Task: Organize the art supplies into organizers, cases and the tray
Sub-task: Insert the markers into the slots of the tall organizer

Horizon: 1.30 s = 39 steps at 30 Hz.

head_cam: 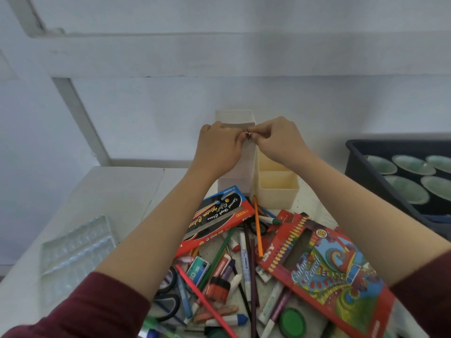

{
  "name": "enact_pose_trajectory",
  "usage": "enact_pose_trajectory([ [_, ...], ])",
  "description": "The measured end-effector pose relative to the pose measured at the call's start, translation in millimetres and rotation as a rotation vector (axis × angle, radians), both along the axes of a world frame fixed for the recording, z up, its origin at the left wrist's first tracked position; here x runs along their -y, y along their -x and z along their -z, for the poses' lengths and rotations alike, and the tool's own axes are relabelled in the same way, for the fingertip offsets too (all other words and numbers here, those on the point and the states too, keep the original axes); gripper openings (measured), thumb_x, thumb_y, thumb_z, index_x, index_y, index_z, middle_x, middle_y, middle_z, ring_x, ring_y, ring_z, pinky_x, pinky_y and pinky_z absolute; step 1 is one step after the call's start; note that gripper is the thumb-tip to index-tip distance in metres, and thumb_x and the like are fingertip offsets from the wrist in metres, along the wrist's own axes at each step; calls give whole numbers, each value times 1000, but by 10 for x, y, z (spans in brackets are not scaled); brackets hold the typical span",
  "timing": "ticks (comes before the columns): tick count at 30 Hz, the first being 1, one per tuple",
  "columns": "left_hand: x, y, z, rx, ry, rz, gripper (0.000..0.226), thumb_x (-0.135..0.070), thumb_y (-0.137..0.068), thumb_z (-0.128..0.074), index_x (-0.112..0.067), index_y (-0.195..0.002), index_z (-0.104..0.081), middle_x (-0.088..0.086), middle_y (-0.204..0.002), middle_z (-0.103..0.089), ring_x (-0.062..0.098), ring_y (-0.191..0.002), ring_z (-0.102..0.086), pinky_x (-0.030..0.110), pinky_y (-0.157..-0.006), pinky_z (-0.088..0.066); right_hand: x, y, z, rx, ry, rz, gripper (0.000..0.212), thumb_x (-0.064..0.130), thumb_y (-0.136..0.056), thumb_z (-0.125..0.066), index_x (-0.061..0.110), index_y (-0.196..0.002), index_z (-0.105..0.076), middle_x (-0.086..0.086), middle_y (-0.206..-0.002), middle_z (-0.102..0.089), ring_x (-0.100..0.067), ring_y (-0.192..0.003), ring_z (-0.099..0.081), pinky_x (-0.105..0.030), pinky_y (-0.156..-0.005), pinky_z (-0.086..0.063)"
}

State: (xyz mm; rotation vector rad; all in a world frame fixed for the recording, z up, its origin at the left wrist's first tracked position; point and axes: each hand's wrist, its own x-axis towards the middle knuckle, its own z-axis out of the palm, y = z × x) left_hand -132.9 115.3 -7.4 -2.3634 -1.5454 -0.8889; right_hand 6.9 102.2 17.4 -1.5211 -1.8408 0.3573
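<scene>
1. Here we have the white table (117, 191) carrying everything, with the dark tray (353, 152) at its right edge, round green pans (412, 164) inside.
2. Front and centre, we see a loose heap of pens and markers (231, 276), with an orange pencil (257, 228) lying on top.
3. The red colour pencil box (329, 272) lies tilted on the heap's right side.
4. The red and black watercolour box (219, 215) lies at the heap's far left.
5. A clear palette (73, 252) lies well apart, on the left.
6. At the back, the tall white organizer (234, 118) stands upright, and the lower cream organizer (278, 193) touches its right side.
7. The left hand (217, 147) and the right hand (278, 140) meet above the white organizer, fingertips together.
8. Both pinch a small pale object (249, 135); we cannot tell what it is.
</scene>
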Motion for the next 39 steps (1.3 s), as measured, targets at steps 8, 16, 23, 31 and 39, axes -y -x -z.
enact_pose_trajectory([
  [8,396,127,80,182,-285,43,30,-13,-75,-61,-10,-104,-67,3,-93,-70,30,-93,-58,29,-81,-30,297,38,74,388,-320,116,32,27,-95,-47,18,-120,-65,-10,-128,-57,-31,-115,-53,-36,-89,-42],
  [16,1125,476,370,149,461,242,10,-11,-85,-61,-16,-87,-68,-8,-79,-66,6,-74,-58,10,-68,-41,1181,-40,457,560,54,-434,14,26,-87,-55,23,-87,-69,9,-82,-50,-7,-71,-47,-23,-58,-36],
  [23,1451,303,666,-100,697,257,11,-24,-88,-56,-21,-90,-67,-18,-73,-55,-4,-69,-51,16,-63,-41,1735,-174,724,765,269,-613,26,15,-85,-46,26,-95,-68,7,-95,-48,-13,-90,-50,-25,-66,-35],
  [31,1504,-16,843,-229,664,-32,31,-33,-91,-51,-15,-66,-45,-2,-72,-48,18,-72,-52,27,-59,-39,1800,-145,780,895,240,-556,21,9,-88,-48,21,-101,-59,2,-98,-56,-19,-90,-55,-30,-68,-40],
  [39,1545,-163,808,-210,661,-145,33,-48,-88,-51,-17,-80,-43,1,-84,-52,21,-79,-51,29,-68,-40,1805,-148,808,906,224,-552,24,8,-88,-48,23,-104,-58,2,-104,-57,-19,-96,-56,-31,-76,-45],
])
